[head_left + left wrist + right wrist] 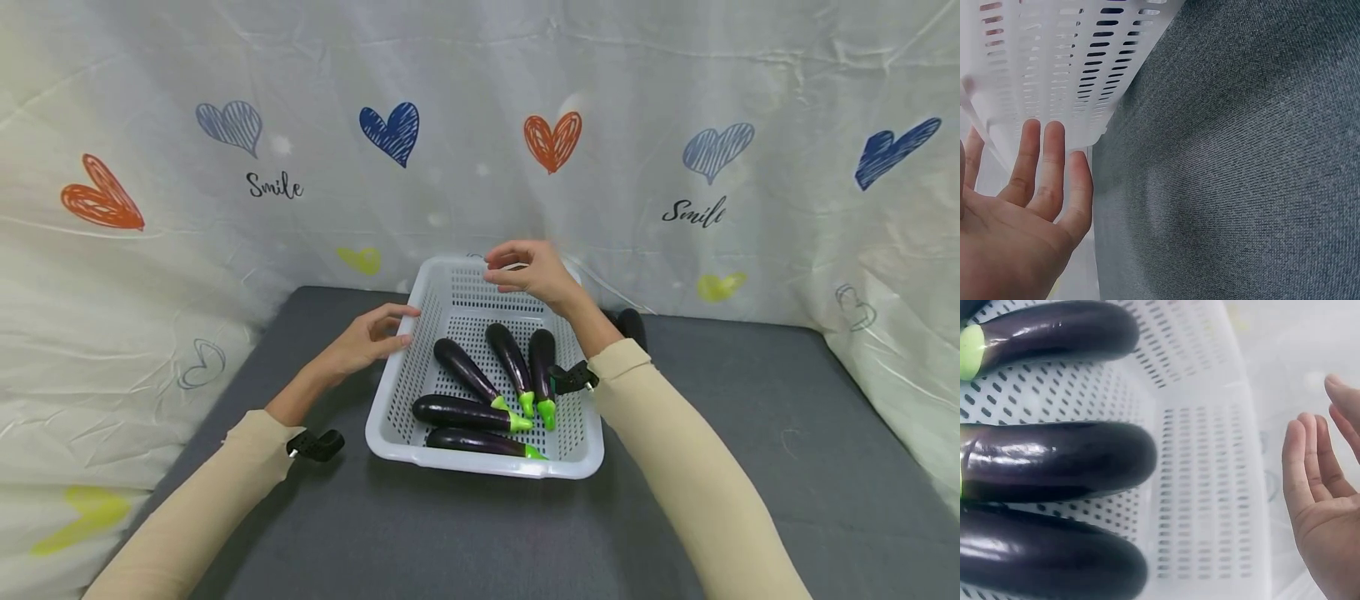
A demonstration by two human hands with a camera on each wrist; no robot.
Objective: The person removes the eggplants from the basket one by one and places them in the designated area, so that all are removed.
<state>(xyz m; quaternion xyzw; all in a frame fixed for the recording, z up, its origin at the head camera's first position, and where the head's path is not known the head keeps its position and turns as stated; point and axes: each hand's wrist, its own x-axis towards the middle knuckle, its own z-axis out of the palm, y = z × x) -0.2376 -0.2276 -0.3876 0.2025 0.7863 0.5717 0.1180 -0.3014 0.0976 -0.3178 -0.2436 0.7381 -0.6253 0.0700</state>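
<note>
A white perforated basket holds several dark purple eggplants with green stem ends. My left hand is at the basket's left rim, fingertips at its edge; in the left wrist view the fingers of this hand are spread beside the basket's outer wall. Above the basket's far end is my right hand, fingers bent loosely with nothing between them. The right wrist view has this hand past the basket rim, apart from the eggplants inside.
More dark eggplants lie on the grey table to the right of the basket, partly hidden by my right forearm. A white curtain with printed hearts hangs behind the table's far edge.
</note>
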